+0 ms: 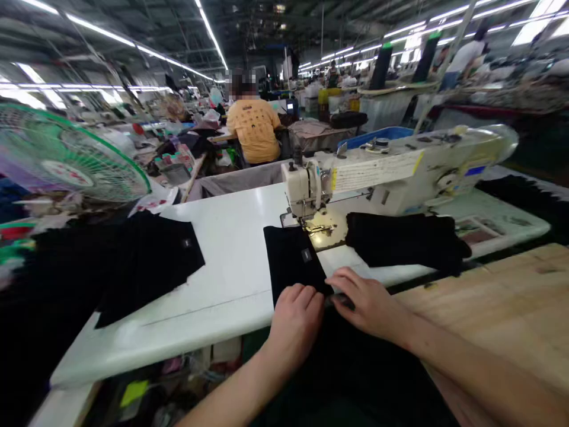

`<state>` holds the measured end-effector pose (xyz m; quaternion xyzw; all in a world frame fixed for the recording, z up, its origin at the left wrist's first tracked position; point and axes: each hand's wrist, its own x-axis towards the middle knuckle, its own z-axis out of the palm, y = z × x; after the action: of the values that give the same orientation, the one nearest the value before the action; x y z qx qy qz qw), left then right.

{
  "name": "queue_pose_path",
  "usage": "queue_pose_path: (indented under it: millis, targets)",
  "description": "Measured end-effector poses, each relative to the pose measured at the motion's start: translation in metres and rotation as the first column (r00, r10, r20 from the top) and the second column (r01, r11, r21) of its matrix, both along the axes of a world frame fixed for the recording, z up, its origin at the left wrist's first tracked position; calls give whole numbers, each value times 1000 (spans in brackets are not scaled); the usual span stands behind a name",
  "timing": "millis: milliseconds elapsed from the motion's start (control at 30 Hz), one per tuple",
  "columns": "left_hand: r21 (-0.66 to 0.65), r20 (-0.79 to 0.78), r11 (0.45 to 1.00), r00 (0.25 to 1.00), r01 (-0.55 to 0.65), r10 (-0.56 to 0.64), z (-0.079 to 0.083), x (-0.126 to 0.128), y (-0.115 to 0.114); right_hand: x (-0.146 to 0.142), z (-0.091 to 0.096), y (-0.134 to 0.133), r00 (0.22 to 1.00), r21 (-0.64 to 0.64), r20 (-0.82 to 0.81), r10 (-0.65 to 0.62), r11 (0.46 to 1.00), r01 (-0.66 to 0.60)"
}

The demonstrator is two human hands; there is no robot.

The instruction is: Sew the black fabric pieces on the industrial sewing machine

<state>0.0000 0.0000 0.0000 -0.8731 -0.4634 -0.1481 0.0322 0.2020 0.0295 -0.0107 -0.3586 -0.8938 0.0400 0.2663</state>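
- Head view: two bare hands work at one white counter (pixel 226 237) that carries one sewing machine (pixel 306 184).
- One labelled black cloth (pixel 288 255) lies flat on the counter, its far end beside the needle area and its near end at the hands.
- Left hand (pixel 297 323): the grip is closed, with curled fingers pinching the near part of that cloth.
- Right hand (pixel 367 299): its fingertips reach the cloth's right edge, and a small dark item shows by the thumb; I cannot tell whether the grip pinches cloth, item or both.
- Two pale labels show: one on the cloth at the hands, one on the black pile (pixel 151 255) at the counter's left end. Layers there are too dark to count.
- One folded black bundle (pixel 400 240) lies right of the needle.
- One paper strip (pixel 377 172) covers part of the machine's arm.
- One shallow tray (pixel 478 228) sits at the counter's right, with something brownish inside.
- One blue bin (pixel 373 137) stands behind the machine, its contents hidden.
- Two dark cones (pixel 381 66) with green tops stand farther back.
- One green-rimmed fan (pixel 71 157) is at left.
- One person in a yellow shirt (pixel 253 130) sits ahead, back turned.
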Motion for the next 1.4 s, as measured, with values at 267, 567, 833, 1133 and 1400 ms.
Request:
queue_pose_path:
  millis: [267,567,833,1133,1400]
  targets:
    - [-47,-43,996,996,72,-74,17,-12,53,-1,-8,6,982,57,117,150,986,-158]
    - [-79,-72,993,993,83,-88,9,-22,80,-4,-8,25,987,-10,74,140,990,-140]
    - [-72,-66,993,993,90,-95,8,-30,117,-8,-2,58,981,-63,141,132,990,-124]
    - [-17,-76,994,991,108,-109,10,-31,117,-15,-2,84,985,-43,141,101,994,-96]
    - [-7,-31,991,991,133,-133,1,-36,112,-24,1,104,989,-91,143,43,995,-31]
